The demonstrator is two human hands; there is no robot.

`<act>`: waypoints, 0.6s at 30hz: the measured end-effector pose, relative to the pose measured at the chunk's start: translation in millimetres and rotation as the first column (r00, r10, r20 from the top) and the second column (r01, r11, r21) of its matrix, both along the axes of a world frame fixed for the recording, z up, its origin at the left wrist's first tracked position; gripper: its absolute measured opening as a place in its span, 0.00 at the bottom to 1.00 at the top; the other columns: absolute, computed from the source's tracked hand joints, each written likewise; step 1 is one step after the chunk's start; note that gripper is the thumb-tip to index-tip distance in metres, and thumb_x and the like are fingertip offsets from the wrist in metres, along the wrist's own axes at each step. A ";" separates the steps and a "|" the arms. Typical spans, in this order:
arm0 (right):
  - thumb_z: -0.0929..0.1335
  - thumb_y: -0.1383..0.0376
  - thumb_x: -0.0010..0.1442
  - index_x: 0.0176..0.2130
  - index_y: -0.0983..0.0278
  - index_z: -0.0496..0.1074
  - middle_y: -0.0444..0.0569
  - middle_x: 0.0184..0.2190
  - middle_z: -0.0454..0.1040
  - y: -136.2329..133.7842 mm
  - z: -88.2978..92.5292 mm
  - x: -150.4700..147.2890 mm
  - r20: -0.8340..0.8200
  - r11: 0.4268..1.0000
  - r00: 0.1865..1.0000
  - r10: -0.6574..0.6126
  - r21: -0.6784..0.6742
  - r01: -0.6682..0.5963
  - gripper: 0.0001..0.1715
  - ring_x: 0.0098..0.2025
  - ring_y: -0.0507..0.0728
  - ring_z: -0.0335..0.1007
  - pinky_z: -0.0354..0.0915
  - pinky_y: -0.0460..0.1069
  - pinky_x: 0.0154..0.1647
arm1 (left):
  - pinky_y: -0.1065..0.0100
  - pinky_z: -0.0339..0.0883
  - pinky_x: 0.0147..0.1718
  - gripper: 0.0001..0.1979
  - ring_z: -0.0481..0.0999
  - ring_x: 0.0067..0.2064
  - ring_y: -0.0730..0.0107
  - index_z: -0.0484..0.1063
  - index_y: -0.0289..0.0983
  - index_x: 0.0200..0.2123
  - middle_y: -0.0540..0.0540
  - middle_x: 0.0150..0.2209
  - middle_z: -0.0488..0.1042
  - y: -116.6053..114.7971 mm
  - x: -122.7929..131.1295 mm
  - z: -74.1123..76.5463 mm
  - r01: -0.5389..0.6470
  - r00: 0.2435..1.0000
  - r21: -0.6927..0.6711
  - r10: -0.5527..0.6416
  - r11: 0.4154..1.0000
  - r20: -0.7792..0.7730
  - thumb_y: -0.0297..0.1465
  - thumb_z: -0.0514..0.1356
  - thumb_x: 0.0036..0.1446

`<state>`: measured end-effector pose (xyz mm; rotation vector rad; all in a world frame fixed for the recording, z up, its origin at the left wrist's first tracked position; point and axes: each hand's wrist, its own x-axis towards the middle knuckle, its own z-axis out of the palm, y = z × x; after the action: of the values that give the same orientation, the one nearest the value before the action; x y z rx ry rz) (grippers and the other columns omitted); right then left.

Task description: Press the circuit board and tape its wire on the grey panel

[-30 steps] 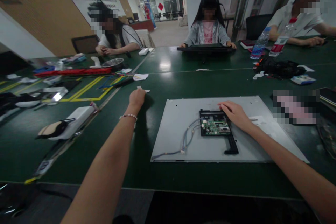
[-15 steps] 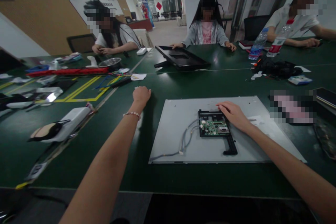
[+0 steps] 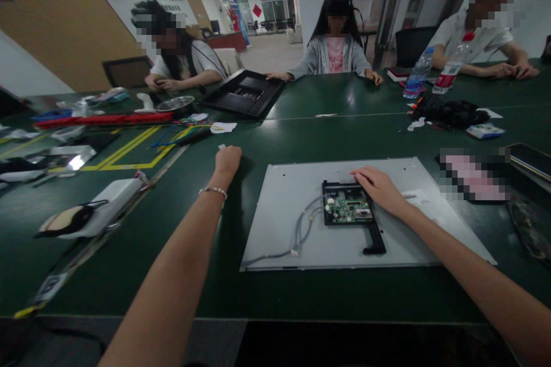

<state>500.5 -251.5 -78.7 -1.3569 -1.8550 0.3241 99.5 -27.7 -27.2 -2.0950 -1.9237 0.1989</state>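
Observation:
On the green table lies a flat grey metal panel (image 3: pixel 275 212), like the back of a display. A black plastic frame (image 3: pixel 374 238) with a green circuit board (image 3: pixel 344 211) rests on it, and grey cables (image 3: pixel 297 235) run from the board to the panel's lower left. My right hand (image 3: pixel 376 186) is at the frame's upper right corner, fingers together and bent over its edge; the fingertips are partly hidden. Left of the panel, my left hand (image 3: pixel 229 160) rests closed on the table. A small white bit shows at its far side; what it holds is hidden.
Across the table a person's hand (image 3: pixel 279 76) touches a black monitor housing (image 3: pixel 247 92). Two plastic bottles (image 3: pixel 417 77) and a black bundle (image 3: pixel 450 112) are at the right back. A white box-like device (image 3: pixel 103 206), a red strip (image 3: pixel 103 119) and wires lie left.
The person opposite has moved the black monitor housing leftward and turned it, baring a small pale strip on the table. My hands and the panel keep their places; the view has shifted slightly.

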 end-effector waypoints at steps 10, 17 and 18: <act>0.59 0.59 0.68 0.45 0.61 0.75 0.52 0.41 0.76 -0.2 -0.2 0.4 0.012 1.000 1.000 0.005 0.012 -0.005 0.17 0.45 0.60 0.73 0.66 0.56 0.48 | 0.59 0.68 0.44 0.19 0.76 0.48 0.49 0.76 0.21 0.43 0.24 0.42 0.76 -15.3 -7.2 10.0 0.057 0.995 -0.023 -0.059 0.998 -0.081 0.18 0.45 0.61; 0.60 0.61 0.68 0.46 0.62 0.74 0.53 0.41 0.76 -1.1 -0.2 -0.3 0.019 1.000 1.000 0.006 0.017 -0.007 0.17 0.45 0.60 0.73 0.67 0.55 0.48 | 0.60 0.68 0.43 0.18 0.75 0.49 0.48 0.76 0.23 0.42 0.26 0.45 0.74 -38.7 9.0 25.0 0.153 0.982 -0.012 -0.154 0.988 -0.114 0.17 0.47 0.61; 0.60 0.61 0.68 0.46 0.62 0.74 0.53 0.42 0.76 -1.5 0.0 -0.8 0.017 1.000 1.000 0.006 0.018 -0.006 0.16 0.45 0.60 0.73 0.67 0.56 0.49 | 0.61 0.68 0.42 0.18 0.75 0.49 0.49 0.76 0.24 0.42 0.27 0.45 0.74 -44.3 17.3 26.4 0.170 0.979 -0.013 -0.171 0.985 -0.115 0.18 0.47 0.61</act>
<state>499.7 -253.0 -78.7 -1.3464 -1.8717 0.2991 116.8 -72.0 -0.8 -2.1855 -1.6696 0.2796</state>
